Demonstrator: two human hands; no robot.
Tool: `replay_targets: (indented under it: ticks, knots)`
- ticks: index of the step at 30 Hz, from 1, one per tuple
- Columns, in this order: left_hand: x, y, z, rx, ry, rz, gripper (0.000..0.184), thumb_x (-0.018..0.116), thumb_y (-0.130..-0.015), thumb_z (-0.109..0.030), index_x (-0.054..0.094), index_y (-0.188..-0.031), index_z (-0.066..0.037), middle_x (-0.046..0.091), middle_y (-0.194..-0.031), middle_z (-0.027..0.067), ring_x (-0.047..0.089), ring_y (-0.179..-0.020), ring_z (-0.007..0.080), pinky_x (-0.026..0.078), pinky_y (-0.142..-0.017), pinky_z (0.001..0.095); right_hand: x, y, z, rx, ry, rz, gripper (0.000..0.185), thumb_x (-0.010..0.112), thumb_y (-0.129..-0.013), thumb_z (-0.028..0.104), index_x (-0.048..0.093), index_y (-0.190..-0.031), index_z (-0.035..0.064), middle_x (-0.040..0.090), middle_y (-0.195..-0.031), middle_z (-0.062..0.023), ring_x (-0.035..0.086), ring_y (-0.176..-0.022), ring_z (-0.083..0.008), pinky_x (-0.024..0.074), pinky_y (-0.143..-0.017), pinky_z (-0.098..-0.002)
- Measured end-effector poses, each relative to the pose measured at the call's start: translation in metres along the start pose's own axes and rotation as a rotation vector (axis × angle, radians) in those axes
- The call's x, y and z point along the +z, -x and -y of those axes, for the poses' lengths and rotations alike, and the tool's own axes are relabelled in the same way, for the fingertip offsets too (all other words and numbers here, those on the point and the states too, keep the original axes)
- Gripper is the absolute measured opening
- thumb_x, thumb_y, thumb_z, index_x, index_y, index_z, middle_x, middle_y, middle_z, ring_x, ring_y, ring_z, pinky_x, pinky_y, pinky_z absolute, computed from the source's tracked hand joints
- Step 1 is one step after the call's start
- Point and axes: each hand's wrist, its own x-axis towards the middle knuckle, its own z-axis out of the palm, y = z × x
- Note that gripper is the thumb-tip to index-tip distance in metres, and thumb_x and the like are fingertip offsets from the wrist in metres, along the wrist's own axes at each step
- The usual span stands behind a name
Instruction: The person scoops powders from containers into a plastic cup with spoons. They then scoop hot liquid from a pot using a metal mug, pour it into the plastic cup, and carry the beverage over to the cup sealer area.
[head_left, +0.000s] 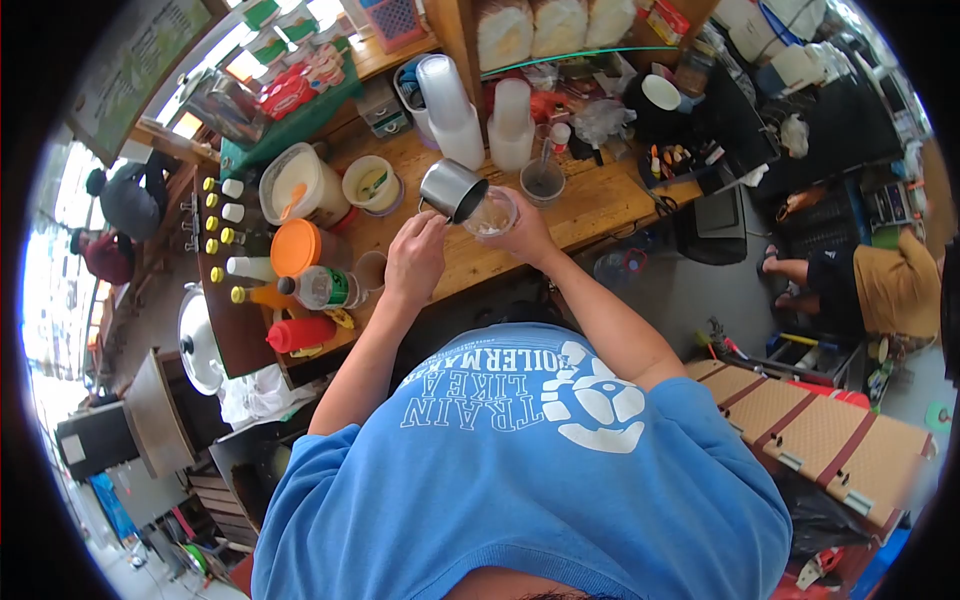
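Observation:
My left hand (416, 252) is closed on the handle of a metal mug (450, 187). The mug is tipped to the right, its mouth over a clear plastic cup (488, 216). That cup sits in my right hand (526, 232), whose fingers wrap round its side; something pale shows inside it, too small to name. Just right of the cup, a small clear container (543, 181) of dark contents stands on the wooden counter (470, 262) with a utensil in it. To the left of my left hand is an empty-looking clear cup (371, 268).
Stacked plastic cups (455, 125) stand at the back. On the left are a white tub (297, 185), an orange-lidded jar (297, 248), a red squeeze bottle (300, 333) and several other bottles. Another person (880, 285) is at the far right.

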Motion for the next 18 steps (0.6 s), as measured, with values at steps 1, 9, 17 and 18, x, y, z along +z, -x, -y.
replay_targets:
  ticks: [1,9,17,18]
  knots:
    - [0.001,0.0,0.0,0.012,0.007,0.007,0.01,0.063,-0.089,-0.003,0.066,-0.097,0.002,0.068,-0.098,0.0176,0.066,-0.088,0.0367,0.055,-0.079,0.0409,0.001,0.003,0.0,-0.01,-0.023,-0.02,0.082,0.09,-0.064,0.009,0.05,-0.135,0.0019,0.061,-0.127,-0.0085,0.056,-0.121,-0.0175,0.0447,-0.102,-0.0325]
    - [0.03,0.019,0.021,-0.692,0.553,0.047,0.016,0.062,-0.097,-0.013,0.067,-0.097,0.002,0.07,-0.086,0.0102,0.065,-0.074,0.0148,0.051,-0.07,0.0289,-0.006,0.026,-0.001,0.011,-0.027,-0.106,0.082,0.091,-0.064,0.008,0.051,-0.135,0.002,0.06,-0.128,-0.0105,0.055,-0.124,-0.0188,0.0422,-0.106,-0.0326]
    - [0.12,0.074,0.066,-1.067,0.864,0.016,0.022,0.059,-0.1,-0.018,0.065,-0.093,0.001,0.065,-0.083,0.0049,0.061,-0.074,0.0115,0.052,-0.072,0.0276,-0.052,0.057,0.006,0.027,-0.204,-0.113,0.084,0.088,-0.066,0.003,0.046,-0.139,-0.0003,0.054,-0.134,-0.009,0.051,-0.128,-0.0191,0.0374,-0.112,-0.0334]
    - [0.128,0.077,0.067,-1.139,0.886,-0.003,0.021,0.059,-0.1,-0.019,0.065,-0.095,0.001,0.063,-0.086,0.0042,0.06,-0.075,0.0122,0.054,-0.075,0.0279,-0.062,0.061,0.009,0.028,-0.201,-0.123,0.084,0.088,-0.066,0.003,0.046,-0.139,-0.0003,0.054,-0.134,-0.009,0.051,-0.128,-0.0191,0.0374,-0.112,-0.0334]
